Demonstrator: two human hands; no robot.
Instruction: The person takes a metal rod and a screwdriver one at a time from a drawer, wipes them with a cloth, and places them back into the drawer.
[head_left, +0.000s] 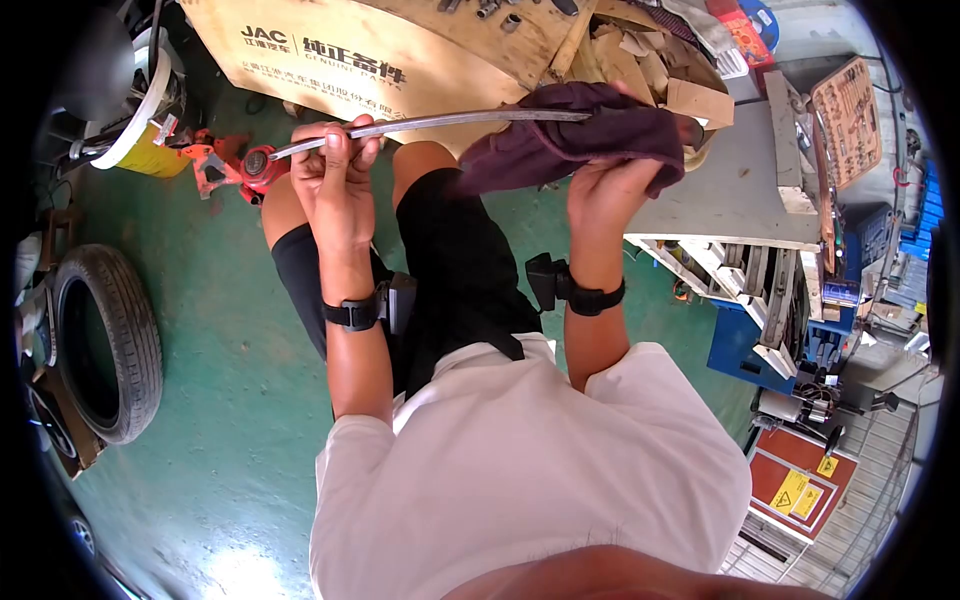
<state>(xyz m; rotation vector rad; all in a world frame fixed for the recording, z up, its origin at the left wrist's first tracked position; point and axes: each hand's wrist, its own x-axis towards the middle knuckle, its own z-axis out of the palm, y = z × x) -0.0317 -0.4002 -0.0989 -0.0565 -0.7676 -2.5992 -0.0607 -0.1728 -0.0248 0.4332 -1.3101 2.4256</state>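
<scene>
A long, slightly curved metal bar (pixel 440 121) lies across the view in front of my chest. Near its left end, my left hand (pixel 338 175) pinches it between thumb and fingers. My right hand (pixel 612 190) grips a dark purple cloth (pixel 560 150), which is bunched around the bar's right end. The cloth hides that end and part of my right fingers. Just beyond the bar is a large cardboard box (pixel 350 60) with printed lettering.
A red jack (pixel 255 172) stands on the green floor left of my legs, near a white and yellow bucket (pixel 150 135). A tire (pixel 108 340) is at the far left. To the right are a workbench (pixel 730 200) and a red-brown case (pixel 800 485).
</scene>
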